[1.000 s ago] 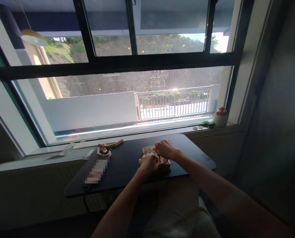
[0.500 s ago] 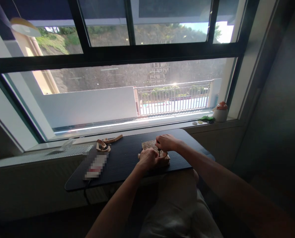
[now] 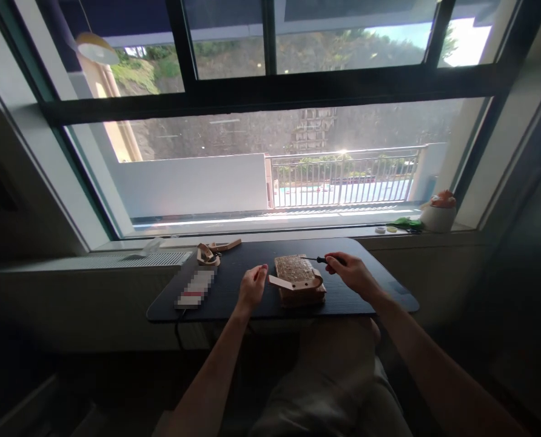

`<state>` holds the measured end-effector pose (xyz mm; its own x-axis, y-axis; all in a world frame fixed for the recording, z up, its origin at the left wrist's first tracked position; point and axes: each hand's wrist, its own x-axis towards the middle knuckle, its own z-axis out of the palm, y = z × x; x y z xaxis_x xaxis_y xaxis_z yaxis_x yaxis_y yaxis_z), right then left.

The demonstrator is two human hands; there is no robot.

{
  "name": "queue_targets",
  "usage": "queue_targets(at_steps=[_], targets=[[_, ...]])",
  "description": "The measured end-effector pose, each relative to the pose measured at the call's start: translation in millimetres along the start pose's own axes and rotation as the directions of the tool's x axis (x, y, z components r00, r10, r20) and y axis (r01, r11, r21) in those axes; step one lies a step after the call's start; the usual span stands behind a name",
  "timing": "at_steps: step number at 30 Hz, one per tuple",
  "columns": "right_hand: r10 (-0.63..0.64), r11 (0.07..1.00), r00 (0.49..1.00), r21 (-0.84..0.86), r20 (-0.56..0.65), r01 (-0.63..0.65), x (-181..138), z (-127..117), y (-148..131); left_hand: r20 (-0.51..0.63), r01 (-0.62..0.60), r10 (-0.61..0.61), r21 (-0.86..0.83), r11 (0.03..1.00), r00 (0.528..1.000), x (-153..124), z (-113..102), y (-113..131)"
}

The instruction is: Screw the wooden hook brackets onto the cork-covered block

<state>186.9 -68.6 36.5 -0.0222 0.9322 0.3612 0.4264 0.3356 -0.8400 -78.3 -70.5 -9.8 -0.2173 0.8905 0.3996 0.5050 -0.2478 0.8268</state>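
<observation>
A small wooden assembly of stacked flat pieces lies on the dark tabletop. My right hand is just right of it, closed round a thin dark screwdriver whose tip points left over the wood. My left hand hovers to the left of the assembly, fingers loosely curled and apart, holding nothing and touching nothing.
More wooden parts lie at the table's back left, beside a blurred flat box. A white round pot and small items stand on the windowsill at right. A radiator grille runs along the left.
Both hands have come off the wooden assembly. The left hand drew back to the left and opened; the right hand moved right with the screwdriver. The camera view shifted left.
</observation>
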Motion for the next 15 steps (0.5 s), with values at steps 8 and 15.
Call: queue_targets(at_steps=[8,15], targets=[[0.245,0.751,0.963,0.650,-0.110,-0.117,1,66,24,0.201,0.102,-0.058,-0.216,0.971,0.978,-30,18,-11],[0.250,0.720,0.962,0.685,-0.109,-0.110,-30,74,15,0.122,0.133,-0.115,-0.157,0.979,0.986,-48,40,-1]])
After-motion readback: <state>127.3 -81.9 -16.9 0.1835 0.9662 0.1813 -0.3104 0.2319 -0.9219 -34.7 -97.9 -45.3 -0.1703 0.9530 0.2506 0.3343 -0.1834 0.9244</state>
